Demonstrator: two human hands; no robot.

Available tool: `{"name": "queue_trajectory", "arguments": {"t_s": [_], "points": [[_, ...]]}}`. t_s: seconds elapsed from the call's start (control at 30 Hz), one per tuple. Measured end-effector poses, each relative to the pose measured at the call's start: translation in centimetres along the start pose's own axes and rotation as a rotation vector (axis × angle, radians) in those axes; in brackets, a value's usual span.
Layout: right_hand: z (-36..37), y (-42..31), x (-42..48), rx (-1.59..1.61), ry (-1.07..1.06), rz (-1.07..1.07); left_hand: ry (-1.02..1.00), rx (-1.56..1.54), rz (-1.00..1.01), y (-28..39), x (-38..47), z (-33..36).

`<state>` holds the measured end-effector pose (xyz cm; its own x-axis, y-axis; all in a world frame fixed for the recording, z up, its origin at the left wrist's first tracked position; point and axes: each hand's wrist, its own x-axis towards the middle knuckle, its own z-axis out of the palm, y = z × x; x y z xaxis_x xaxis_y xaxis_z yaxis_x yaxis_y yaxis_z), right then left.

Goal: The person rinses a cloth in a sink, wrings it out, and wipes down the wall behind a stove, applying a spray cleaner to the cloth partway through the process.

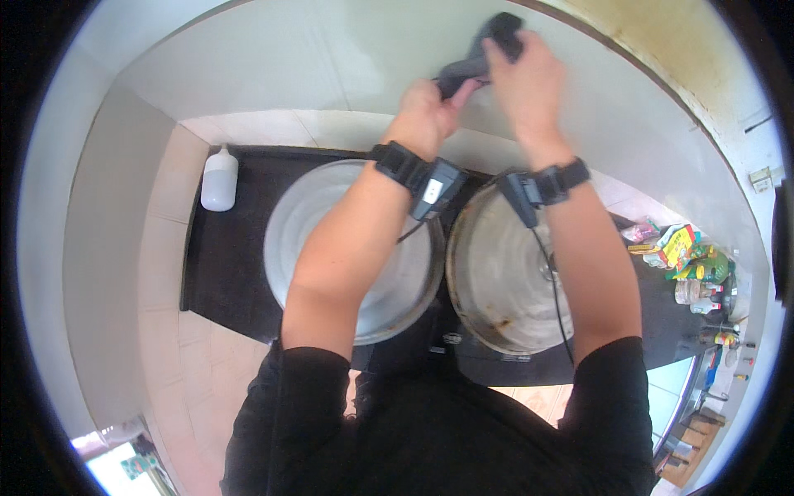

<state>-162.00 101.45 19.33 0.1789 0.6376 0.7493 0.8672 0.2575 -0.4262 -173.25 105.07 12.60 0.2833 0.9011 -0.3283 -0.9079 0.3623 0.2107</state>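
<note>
Both my hands are raised in front of the wall, above the far edge of the black countertop (229,248). My left hand (428,111) grips the lower end of a dark grey cloth-like item (462,69), with something pink at its edge. Fingers of my right hand (527,80) hold its upper end. The item is blurred, so its exact kind cannot be told. Below my forearms lie a round, silvery metal lid or pan (397,285) on the left and a stained round metal one (496,279) on the right.
A white plastic bottle (219,183) stands at the counter's back left corner. Packets (676,245), a green bottle (716,266) and several jars crowd the right end. Knives hang on a wooden rack (698,446) at lower right. Cables run from the devices strapped to my wrists.
</note>
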Motion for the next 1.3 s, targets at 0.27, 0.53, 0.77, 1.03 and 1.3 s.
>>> {"name": "queue_trajectory", "arguments": {"t_s": [0.27, 0.53, 0.77, 1.03, 1.3], "points": [[18.4, -19.8, -2.1, 0.221, -0.297, 0.090, -0.014, 0.845, 0.469, 25.2, 1.5, -12.2], [11.7, -18.4, -6.2, 0.737, -0.578, 0.203, 0.075, 0.420, 0.400, 28.7, -13.9, -10.8], [-2.8, -20.8, -15.7, 1.110, -0.618, 0.535, -0.210, 0.526, 0.121, 21.5, -25.6, -15.0], [-11.9, -24.6, -24.0, 1.556, -0.402, 0.705, -0.367, 0.673, 0.445, 17.5, -36.7, -17.5], [-15.6, -28.6, -31.0, 1.412, -0.360, 0.849, -0.300, 0.720, 0.228, 18.7, -46.2, -18.6]]}}
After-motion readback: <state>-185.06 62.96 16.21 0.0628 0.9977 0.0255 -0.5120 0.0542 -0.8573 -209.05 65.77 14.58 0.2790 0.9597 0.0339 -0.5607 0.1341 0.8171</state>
